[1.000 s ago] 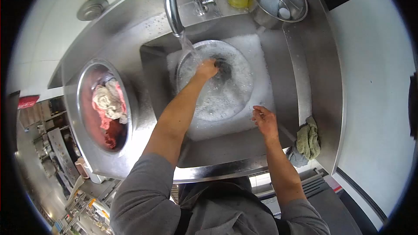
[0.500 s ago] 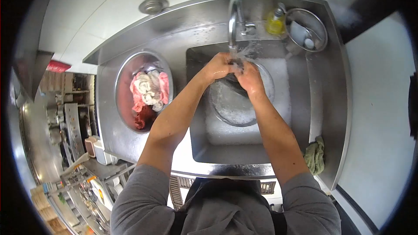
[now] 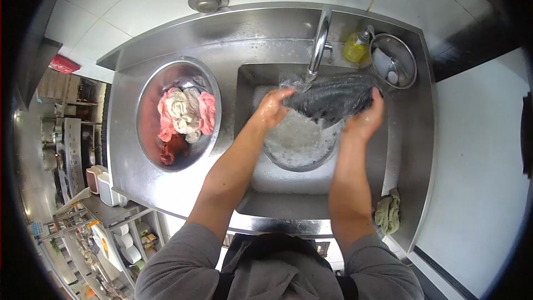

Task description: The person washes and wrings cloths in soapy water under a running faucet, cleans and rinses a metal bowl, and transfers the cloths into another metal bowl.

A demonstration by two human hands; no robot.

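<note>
A wet dark grey cloth [image 3: 333, 99] is stretched between my two hands under the faucet [image 3: 319, 44], and water runs over it. My left hand [image 3: 272, 108] grips its left end, fingers closed. At the other end, my right hand [image 3: 366, 116] pinches the right edge, thumb uppermost. Below the cloth, a round metal basin [image 3: 302, 168] of sudsy water sits inside the steel sink [image 3: 294, 205]. The cloth hides the basin's far part.
Left of the sink, a metal bowl [image 3: 145, 144] holds wet pink and whitish cloths [image 3: 185, 112]. A yellow soap bottle [image 3: 354, 49] and a small metal bowl [image 3: 412, 55] with utensils stand at the back right. A green rag [image 3: 387, 212] lies at the right front.
My hands were together under the faucet with the cloth bunched up. They have moved apart, the right one further right, and the cloth is now spread between them.
</note>
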